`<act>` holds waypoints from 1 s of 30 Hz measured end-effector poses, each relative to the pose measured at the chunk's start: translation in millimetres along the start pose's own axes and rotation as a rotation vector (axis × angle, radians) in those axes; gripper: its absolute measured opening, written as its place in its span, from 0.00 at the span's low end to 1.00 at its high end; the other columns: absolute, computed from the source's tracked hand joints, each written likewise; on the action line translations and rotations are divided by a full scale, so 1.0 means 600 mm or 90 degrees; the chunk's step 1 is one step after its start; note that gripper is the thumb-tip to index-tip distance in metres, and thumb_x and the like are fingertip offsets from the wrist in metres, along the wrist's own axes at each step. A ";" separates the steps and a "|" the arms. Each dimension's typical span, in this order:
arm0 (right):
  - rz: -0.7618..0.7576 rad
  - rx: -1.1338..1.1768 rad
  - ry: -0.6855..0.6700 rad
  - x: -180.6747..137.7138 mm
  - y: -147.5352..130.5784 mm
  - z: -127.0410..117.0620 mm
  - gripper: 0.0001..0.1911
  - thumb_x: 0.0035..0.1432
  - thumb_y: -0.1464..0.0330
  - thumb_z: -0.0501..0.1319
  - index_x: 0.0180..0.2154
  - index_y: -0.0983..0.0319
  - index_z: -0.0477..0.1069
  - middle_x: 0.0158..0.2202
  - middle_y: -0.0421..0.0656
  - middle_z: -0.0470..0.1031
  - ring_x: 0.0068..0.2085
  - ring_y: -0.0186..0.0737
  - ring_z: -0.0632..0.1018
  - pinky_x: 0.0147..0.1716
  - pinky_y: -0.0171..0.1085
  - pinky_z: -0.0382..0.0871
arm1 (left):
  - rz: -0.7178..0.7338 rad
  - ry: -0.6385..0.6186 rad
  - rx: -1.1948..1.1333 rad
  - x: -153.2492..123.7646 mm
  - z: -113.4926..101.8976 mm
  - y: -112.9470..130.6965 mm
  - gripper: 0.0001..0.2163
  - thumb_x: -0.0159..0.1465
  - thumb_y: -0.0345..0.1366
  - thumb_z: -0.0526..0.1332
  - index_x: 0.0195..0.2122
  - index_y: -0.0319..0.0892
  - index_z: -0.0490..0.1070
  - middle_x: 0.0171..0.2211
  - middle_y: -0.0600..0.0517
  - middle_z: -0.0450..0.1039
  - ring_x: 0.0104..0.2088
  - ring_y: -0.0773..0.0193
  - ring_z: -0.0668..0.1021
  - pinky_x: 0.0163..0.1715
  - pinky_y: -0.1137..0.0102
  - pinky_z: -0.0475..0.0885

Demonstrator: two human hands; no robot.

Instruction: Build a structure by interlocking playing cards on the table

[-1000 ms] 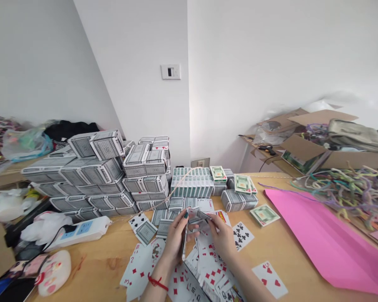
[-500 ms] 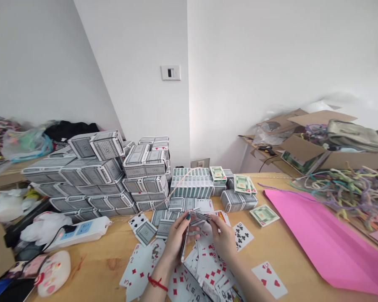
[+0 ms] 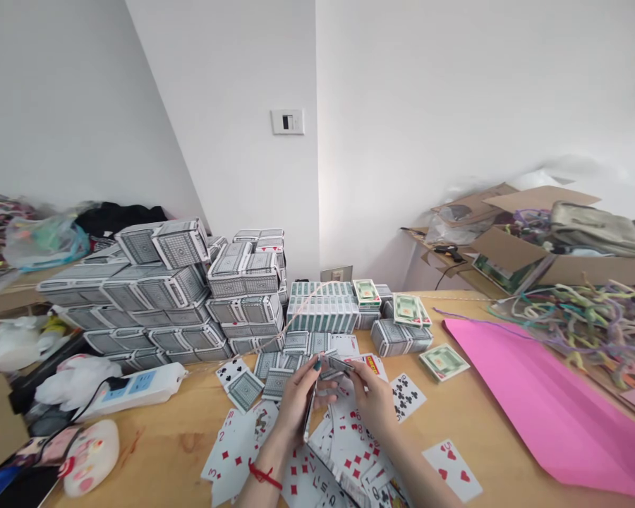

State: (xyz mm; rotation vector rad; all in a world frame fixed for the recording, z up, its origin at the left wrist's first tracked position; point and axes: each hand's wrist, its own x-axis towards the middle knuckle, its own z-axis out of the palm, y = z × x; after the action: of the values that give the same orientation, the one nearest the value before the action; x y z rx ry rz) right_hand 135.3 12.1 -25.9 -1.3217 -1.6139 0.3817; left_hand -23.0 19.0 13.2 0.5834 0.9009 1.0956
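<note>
My left hand (image 3: 295,403) is closed on a thin stack of playing cards (image 3: 310,409) held on edge, low in the middle of the view. A red string is tied round that wrist. My right hand (image 3: 375,403) pinches a single card (image 3: 336,364) lying across the top of the stack. Loose face-up cards (image 3: 349,441) are spread on the wooden table (image 3: 180,437) under both hands. A nine of clubs (image 3: 406,396) and a red heart card (image 3: 453,470) lie to the right of my right hand.
A big heap of grey card boxes (image 3: 164,296) and a row of green decks (image 3: 322,310) stand behind my hands. A white power strip (image 3: 132,388) lies left. A pink sheet (image 3: 545,409), tangled coloured cords (image 3: 576,317) and open cardboard boxes (image 3: 540,261) are on the right.
Both hands stay in nearly the same place; the card pinched in my right hand has shifted slightly over the stack.
</note>
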 end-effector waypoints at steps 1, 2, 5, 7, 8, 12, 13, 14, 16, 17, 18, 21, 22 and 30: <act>-0.003 0.001 -0.005 -0.001 0.001 0.001 0.12 0.58 0.67 0.50 0.40 0.59 0.69 0.36 0.44 0.78 0.34 0.40 0.78 0.33 0.35 0.71 | -0.002 -0.004 0.002 0.000 0.000 0.000 0.19 0.53 0.37 0.64 0.47 0.41 0.69 0.45 0.45 0.73 0.34 0.56 0.79 0.27 0.66 0.76; -0.004 0.001 -0.009 -0.001 0.001 0.002 0.12 0.58 0.67 0.50 0.40 0.59 0.69 0.36 0.44 0.78 0.34 0.40 0.78 0.33 0.35 0.71 | -0.003 -0.009 0.003 0.001 -0.001 -0.001 0.20 0.53 0.37 0.64 0.47 0.41 0.69 0.45 0.45 0.73 0.33 0.56 0.79 0.27 0.66 0.76; -0.003 -0.004 -0.018 -0.003 0.002 0.003 0.12 0.59 0.67 0.49 0.40 0.60 0.69 0.35 0.44 0.78 0.33 0.39 0.78 0.33 0.35 0.71 | -0.007 -0.024 0.004 0.004 -0.005 -0.006 0.20 0.52 0.37 0.65 0.47 0.41 0.69 0.44 0.45 0.73 0.33 0.56 0.79 0.26 0.67 0.76; -0.003 -0.007 -0.023 -0.002 0.000 0.002 0.12 0.59 0.67 0.50 0.40 0.60 0.69 0.36 0.44 0.78 0.33 0.39 0.78 0.32 0.34 0.71 | -0.011 -0.035 0.004 0.006 -0.007 -0.009 0.20 0.52 0.37 0.65 0.46 0.41 0.70 0.43 0.45 0.74 0.33 0.56 0.79 0.26 0.67 0.76; -0.005 -0.008 -0.025 -0.002 -0.001 0.002 0.12 0.58 0.67 0.50 0.40 0.60 0.70 0.36 0.44 0.78 0.33 0.39 0.78 0.32 0.34 0.71 | -0.012 -0.038 0.003 0.007 -0.008 -0.010 0.20 0.51 0.37 0.65 0.46 0.41 0.70 0.43 0.45 0.74 0.33 0.56 0.79 0.27 0.67 0.76; -0.019 -0.003 -0.036 -0.002 -0.004 0.000 0.14 0.59 0.67 0.49 0.41 0.60 0.70 0.34 0.44 0.78 0.32 0.39 0.79 0.31 0.34 0.72 | -0.017 -0.037 0.001 0.011 -0.011 -0.012 0.21 0.50 0.38 0.66 0.46 0.41 0.71 0.43 0.45 0.74 0.34 0.54 0.79 0.28 0.65 0.76; -0.022 0.001 -0.042 -0.002 -0.004 0.000 0.14 0.59 0.67 0.49 0.42 0.60 0.70 0.34 0.44 0.79 0.31 0.38 0.79 0.31 0.34 0.72 | -0.019 -0.038 0.002 0.011 -0.011 -0.012 0.22 0.50 0.38 0.66 0.47 0.41 0.70 0.44 0.45 0.74 0.35 0.53 0.79 0.28 0.65 0.76; -0.024 0.005 -0.048 -0.002 -0.004 0.000 0.14 0.59 0.67 0.49 0.42 0.60 0.70 0.33 0.44 0.79 0.31 0.38 0.79 0.31 0.33 0.72 | -0.020 -0.040 0.003 0.012 -0.011 -0.012 0.23 0.50 0.38 0.66 0.47 0.41 0.70 0.43 0.45 0.74 0.36 0.53 0.79 0.29 0.65 0.76; -0.026 0.011 -0.055 -0.002 -0.003 0.000 0.15 0.59 0.67 0.49 0.43 0.60 0.70 0.33 0.44 0.79 0.31 0.38 0.79 0.32 0.33 0.72 | -0.019 -0.040 0.008 0.011 -0.011 -0.011 0.24 0.49 0.38 0.66 0.49 0.41 0.69 0.42 0.45 0.75 0.37 0.52 0.78 0.30 0.64 0.76; -0.027 0.013 -0.058 -0.002 -0.003 0.001 0.15 0.59 0.68 0.49 0.43 0.60 0.70 0.33 0.44 0.79 0.31 0.38 0.79 0.32 0.33 0.72 | -0.015 -0.040 0.013 0.010 -0.010 -0.011 0.25 0.50 0.38 0.66 0.50 0.41 0.68 0.42 0.45 0.75 0.38 0.51 0.78 0.31 0.63 0.76; -0.027 0.014 -0.061 -0.001 -0.004 0.001 0.15 0.59 0.68 0.49 0.44 0.60 0.70 0.33 0.44 0.79 0.31 0.38 0.79 0.31 0.33 0.72 | -0.007 -0.040 0.021 0.009 -0.009 -0.010 0.25 0.50 0.39 0.65 0.50 0.41 0.68 0.42 0.45 0.75 0.39 0.51 0.77 0.31 0.63 0.76; -0.034 0.015 -0.079 0.000 -0.005 0.003 0.15 0.59 0.68 0.50 0.44 0.59 0.70 0.32 0.43 0.79 0.30 0.37 0.79 0.30 0.32 0.72 | 0.031 -0.041 0.047 0.003 -0.006 -0.008 0.25 0.51 0.40 0.64 0.52 0.43 0.66 0.47 0.46 0.72 0.41 0.51 0.77 0.31 0.63 0.76; -0.038 0.013 -0.086 0.001 -0.005 0.003 0.15 0.59 0.68 0.50 0.45 0.59 0.70 0.32 0.43 0.79 0.30 0.37 0.78 0.30 0.32 0.72 | 0.039 -0.045 0.057 0.001 -0.005 -0.007 0.25 0.52 0.41 0.63 0.52 0.44 0.66 0.49 0.46 0.71 0.41 0.51 0.77 0.31 0.64 0.76; -0.060 -0.004 -0.119 0.004 -0.006 -0.002 0.16 0.59 0.70 0.48 0.46 0.57 0.70 0.33 0.43 0.78 0.32 0.37 0.78 0.33 0.33 0.72 | 0.035 -0.051 0.102 -0.001 -0.005 -0.007 0.20 0.54 0.41 0.61 0.48 0.43 0.69 0.49 0.46 0.70 0.38 0.54 0.77 0.28 0.65 0.76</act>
State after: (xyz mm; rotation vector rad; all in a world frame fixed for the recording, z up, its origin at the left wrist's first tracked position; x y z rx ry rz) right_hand 134.4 12.5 -21.8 -1.2385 -1.8267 0.4528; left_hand -23.4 17.0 8.9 0.7830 0.9125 1.0472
